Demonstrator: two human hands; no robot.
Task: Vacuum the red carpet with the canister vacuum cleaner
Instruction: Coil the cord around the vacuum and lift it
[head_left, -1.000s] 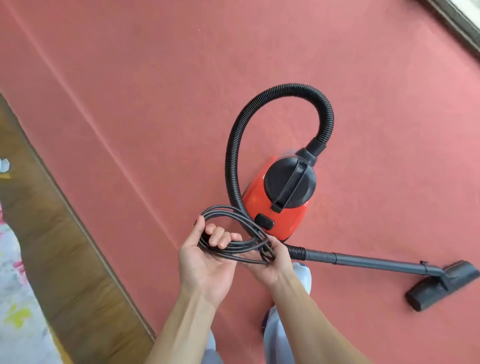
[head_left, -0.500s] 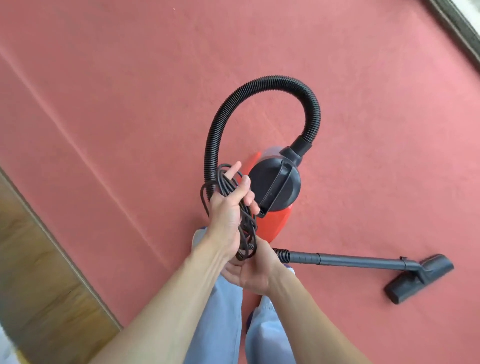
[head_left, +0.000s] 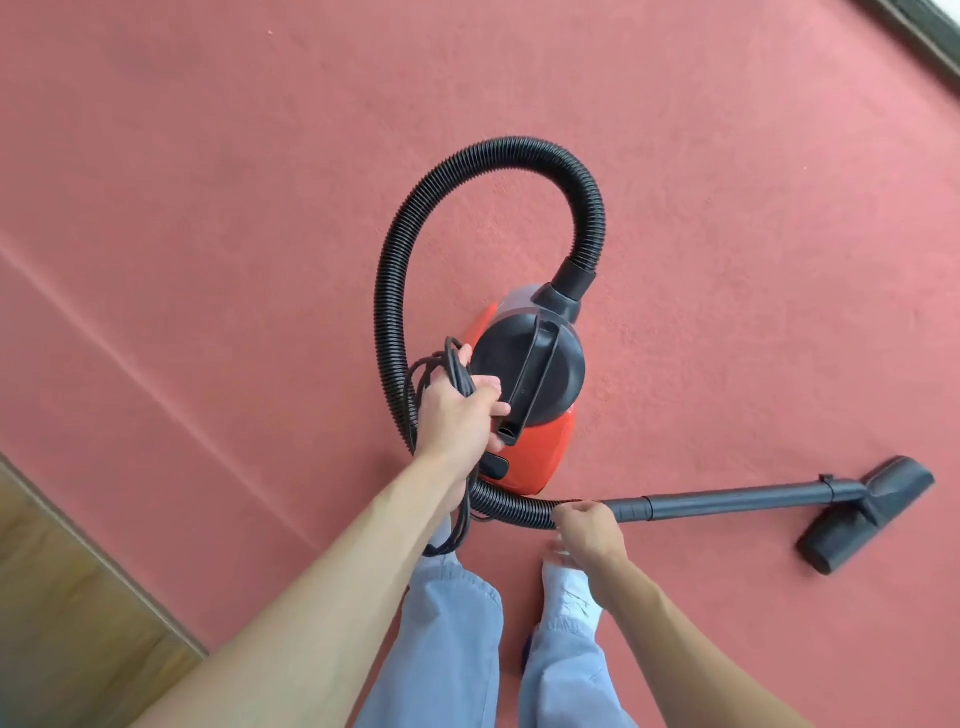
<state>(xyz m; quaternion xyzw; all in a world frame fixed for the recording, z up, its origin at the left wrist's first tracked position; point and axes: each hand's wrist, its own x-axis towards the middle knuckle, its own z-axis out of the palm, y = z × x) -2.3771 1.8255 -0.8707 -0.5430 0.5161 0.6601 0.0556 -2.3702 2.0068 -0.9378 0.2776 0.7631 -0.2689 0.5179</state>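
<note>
**Carpet waits while cord and wand are sorted**

Carpet (head_left: 208, 182) in flat red fills nearly the whole view, with a strip of wooden floor (head_left: 67, 613) along its lower-left edge. Near the middle stands the canister vacuum cleaner (head_left: 530, 415), red body, black top, carry handle facing up. Its ribbed hose (head_left: 467, 161) loops high over the carpet and comes back round the canister's near side to join the wand (head_left: 727, 503), which lies flat and ends in the floor head (head_left: 872, 512), resting on the carpet to the right.

The left hand (head_left: 457, 415) is closed around a coiled bundle of power cord (head_left: 447, 374), held just beside the handle, probably to keep the loops off the floor. The right hand (head_left: 587, 525) is curled at the hose-wand joint; whether it actually grips there I cannot tell. Suction work looks not yet begun.
</note>
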